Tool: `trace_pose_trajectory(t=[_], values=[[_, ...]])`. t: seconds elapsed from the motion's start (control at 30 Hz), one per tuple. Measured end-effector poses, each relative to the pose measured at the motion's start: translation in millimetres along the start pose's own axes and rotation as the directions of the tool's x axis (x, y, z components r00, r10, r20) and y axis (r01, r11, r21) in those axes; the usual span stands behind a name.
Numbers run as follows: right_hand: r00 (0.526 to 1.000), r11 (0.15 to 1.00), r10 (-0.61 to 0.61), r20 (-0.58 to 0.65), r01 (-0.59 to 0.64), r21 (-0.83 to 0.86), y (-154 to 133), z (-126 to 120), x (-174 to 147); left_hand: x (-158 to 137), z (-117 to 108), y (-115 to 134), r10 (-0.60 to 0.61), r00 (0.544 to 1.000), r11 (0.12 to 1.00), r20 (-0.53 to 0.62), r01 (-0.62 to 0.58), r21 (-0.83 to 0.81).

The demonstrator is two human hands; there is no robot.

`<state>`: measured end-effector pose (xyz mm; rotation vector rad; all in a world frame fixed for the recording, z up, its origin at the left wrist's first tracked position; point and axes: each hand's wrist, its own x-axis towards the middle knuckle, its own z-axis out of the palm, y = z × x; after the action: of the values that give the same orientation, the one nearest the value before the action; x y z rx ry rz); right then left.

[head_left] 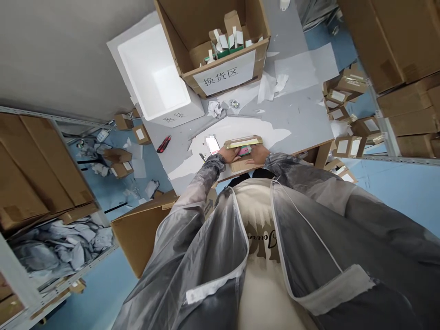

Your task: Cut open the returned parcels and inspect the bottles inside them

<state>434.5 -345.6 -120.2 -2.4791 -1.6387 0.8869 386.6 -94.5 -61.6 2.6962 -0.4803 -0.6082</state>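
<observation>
A small cardboard box (239,167) lies at the table's near edge, its top opened toward me. Inside it a pink and green item (244,150) shows in part. My left hand (231,154) grips the box's left side, its fingers reaching to the opening. On the right side, my right hand (258,155) holds the box, with a finger at the opening and the thumb lower on the cardboard. Some fingertips are hidden by the box. Just left of my left hand lies a white paper slip or phone-like thing (212,145), partly blurred out.
A red and black box cutter (164,144) lies on the table's left. Behind stand a white foam box (172,117) and a large cardboard carton (225,80) holding small opened boxes. Crumpled paper (215,109) lies before them. Shelves with cartons (409,117) flank the table.
</observation>
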Motion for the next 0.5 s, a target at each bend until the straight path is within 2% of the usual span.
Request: trace_pose_trajectory(t=[0.13, 0.2, 0.3, 0.4, 0.5], values=[[0.996, 0.999, -0.011, -0.086, 0.015, 0.048, 14, -8, 1, -20, -3, -16, 0.1, 0.976, 0.994, 0.195, -0.09, -0.059], [0.99, 0.995, 0.036, -0.137, -0.023, 0.101, 18, -15, 2, -24, -2, -23, 0.084, 0.968, 0.995, 0.238, -0.068, -0.075], [0.983, 0.977, 0.151, -0.107, -0.131, 0.169, 26, -27, 6, -29, 1, -33, -0.05, 0.976, 0.997, 0.213, 0.062, -0.052], [0.986, 0.97, 0.156, -0.061, -0.141, 0.197, 35, -36, 11, -40, 3, -41, -0.17, 0.965, 0.982, 0.199, 0.182, -0.045], [0.986, 0.968, 0.151, -0.064, -0.135, 0.213, 41, -44, 13, -56, 4, -41, -0.373, 0.917, 0.921, 0.142, 0.384, -0.063]])
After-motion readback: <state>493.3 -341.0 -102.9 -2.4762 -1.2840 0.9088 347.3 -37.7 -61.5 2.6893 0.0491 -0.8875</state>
